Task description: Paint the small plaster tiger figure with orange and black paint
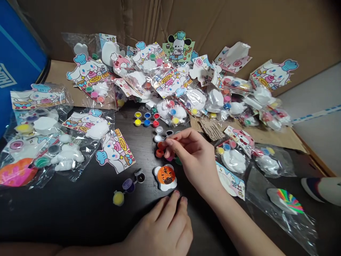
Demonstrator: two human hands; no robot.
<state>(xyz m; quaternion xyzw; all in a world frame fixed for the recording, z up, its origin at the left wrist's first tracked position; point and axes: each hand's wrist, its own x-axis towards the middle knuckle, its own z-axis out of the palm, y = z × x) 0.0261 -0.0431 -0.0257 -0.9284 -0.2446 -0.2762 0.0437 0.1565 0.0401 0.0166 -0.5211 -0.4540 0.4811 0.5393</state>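
A small white figure [172, 185] with an orange, black-marked face lies on the dark table. Just below it my left hand [163, 225] lies palm down, its fingers stretched toward the figure's lower edge. My right hand [195, 156] is raised above and to the right, thumb and fingers pinched together over the orange paint pots [160, 153]. Whatever is in that pinch is too hidden to name; a tiny reddish bit shows between the fingers. White pots [158, 138] and a dark pot [169, 133] sit beyond the fingertips, and a green one is partly covered.
Yellow, blue and red pots [146, 122] stand further back. Yellow, purple and black pots [129, 185] lie left of the figure. Bagged craft kits [174, 85] crowd the back and both sides. At the right, a rainbow-striped piece [290, 201] lies on plastic near a person's sleeve [326, 190].
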